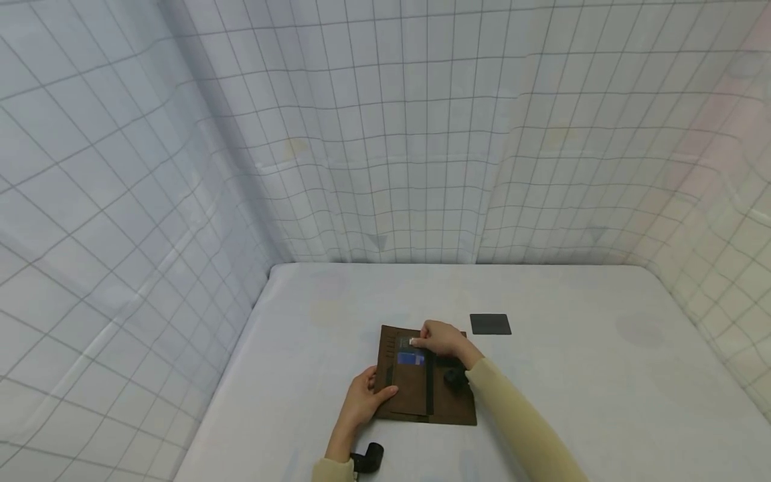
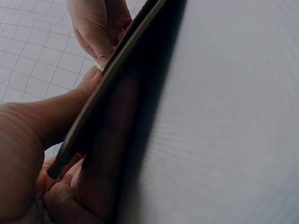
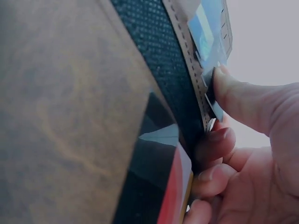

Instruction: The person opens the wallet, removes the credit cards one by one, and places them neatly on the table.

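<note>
A brown leather organizer folder (image 1: pixel 411 395) lies spread out on the white table, a dark elastic band (image 1: pixel 430 381) running down its middle. My left hand (image 1: pixel 361 399) grips its left edge. The thumb is on top and the fingers are underneath, as the left wrist view shows with the folder edge (image 2: pixel 91 105) lifted off the table. At the upper part of the folder my right hand (image 1: pixel 442 338) pinches a small card (image 3: pixel 215 109) by the slots. A blue card (image 1: pixel 411 359) sits just below it. The right fingertips partly hide the pinched card.
A dark flat rectangle (image 1: pixel 490 324) lies on the white table (image 1: pixel 572 375) behind and right of the folder. In the right wrist view a dark card with a red stripe (image 3: pixel 154 163) shows on the folder. Grid-patterned white curtains (image 1: pixel 385 134) enclose the table.
</note>
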{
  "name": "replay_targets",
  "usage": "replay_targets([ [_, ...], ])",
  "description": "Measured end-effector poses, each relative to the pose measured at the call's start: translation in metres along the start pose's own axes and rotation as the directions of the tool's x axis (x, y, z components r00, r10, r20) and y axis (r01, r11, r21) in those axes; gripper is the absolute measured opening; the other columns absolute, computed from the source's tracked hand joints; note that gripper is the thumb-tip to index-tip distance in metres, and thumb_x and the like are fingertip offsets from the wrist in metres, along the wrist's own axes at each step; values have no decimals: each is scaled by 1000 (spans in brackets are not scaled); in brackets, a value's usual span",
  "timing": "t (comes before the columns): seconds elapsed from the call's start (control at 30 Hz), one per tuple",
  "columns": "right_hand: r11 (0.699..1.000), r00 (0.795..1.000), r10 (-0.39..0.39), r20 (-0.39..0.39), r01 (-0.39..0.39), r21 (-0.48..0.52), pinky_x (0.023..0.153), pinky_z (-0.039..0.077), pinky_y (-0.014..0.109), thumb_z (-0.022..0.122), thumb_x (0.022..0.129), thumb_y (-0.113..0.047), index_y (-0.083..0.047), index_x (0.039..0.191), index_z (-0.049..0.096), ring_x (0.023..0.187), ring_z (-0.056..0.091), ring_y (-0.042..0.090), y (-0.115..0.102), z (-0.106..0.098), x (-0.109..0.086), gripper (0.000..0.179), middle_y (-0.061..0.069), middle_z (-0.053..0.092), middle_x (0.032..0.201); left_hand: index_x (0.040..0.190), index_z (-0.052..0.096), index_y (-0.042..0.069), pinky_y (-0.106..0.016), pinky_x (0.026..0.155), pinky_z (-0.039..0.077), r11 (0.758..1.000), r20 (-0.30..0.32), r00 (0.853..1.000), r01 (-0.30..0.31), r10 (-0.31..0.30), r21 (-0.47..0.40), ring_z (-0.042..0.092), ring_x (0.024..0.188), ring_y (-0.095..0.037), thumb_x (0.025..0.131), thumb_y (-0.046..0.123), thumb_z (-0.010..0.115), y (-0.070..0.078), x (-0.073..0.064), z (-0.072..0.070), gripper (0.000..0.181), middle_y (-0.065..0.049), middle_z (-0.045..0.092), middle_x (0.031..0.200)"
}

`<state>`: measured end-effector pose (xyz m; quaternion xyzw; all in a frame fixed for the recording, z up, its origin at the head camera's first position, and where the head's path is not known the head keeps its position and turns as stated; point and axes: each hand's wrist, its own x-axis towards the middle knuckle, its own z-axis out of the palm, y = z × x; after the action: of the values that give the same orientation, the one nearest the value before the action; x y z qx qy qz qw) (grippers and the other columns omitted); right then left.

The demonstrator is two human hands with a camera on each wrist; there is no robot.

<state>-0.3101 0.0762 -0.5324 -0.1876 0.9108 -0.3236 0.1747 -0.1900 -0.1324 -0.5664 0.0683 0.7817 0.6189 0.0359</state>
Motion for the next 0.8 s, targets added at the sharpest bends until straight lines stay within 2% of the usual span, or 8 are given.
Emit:
replay_targets([
  [0.1, 1000, 1000, -3, -12, 3, 2, 53, 41, 30, 63, 92, -33, -8, 89, 57, 60, 49, 15, 1, 0, 0, 26, 0, 53, 76, 125, 47, -16, -30, 65, 54, 1000, 2, 1000, -9, 9, 7, 68, 81, -27, 84, 10, 73, 0, 0, 0, 55, -26, 66, 100],
  [0.27, 999, 999, -34, -40, 34, -2, 54, 40, 29, 61, 93, -32, -8, 88, 57, 59, 48, 14, 3, 1, 0, 25, 0, 53, 73, 128, 45, -16, -31, 66, 54, 998, -11, 999, 32, -31, 52, 67, 83, -27, 85, 12, 73, 5, -2, 1, 58, -24, 65, 103],
  [0.43, 999, 997, -43, -64, 42, -20, 52, 41, 29, 59, 94, -35, -9, 89, 59, 55, 50, 13, 7, 3, 2, 26, -2, 53, 73, 126, 44, -19, -36, 68, 54, 998, -8, 999, 39, -39, 39, 66, 84, -33, 85, 6, 71, 26, -7, 1, 55, -28, 63, 102],
  [0.6, 1000, 998, -13, -56, 13, -8, 55, 43, 29, 66, 86, -45, -9, 93, 59, 58, 50, 14, 7, 1, 2, 37, -2, 55, 75, 125, 45, -20, -34, 68, 54, 999, -4, 999, 34, -34, 37, 66, 85, -33, 86, 4, 70, 45, -13, 1, 52, -30, 63, 103],
  [0.8, 1000, 998, -11, -54, 12, 16, 55, 43, 30, 72, 82, -45, -8, 93, 61, 59, 50, 15, 4, 0, 1, 40, -1, 56, 77, 126, 44, -20, -33, 69, 54, 999, -2, 1000, 29, -29, 22, 66, 86, -32, 86, 5, 70, 44, -14, 0, 53, -30, 62, 104],
])
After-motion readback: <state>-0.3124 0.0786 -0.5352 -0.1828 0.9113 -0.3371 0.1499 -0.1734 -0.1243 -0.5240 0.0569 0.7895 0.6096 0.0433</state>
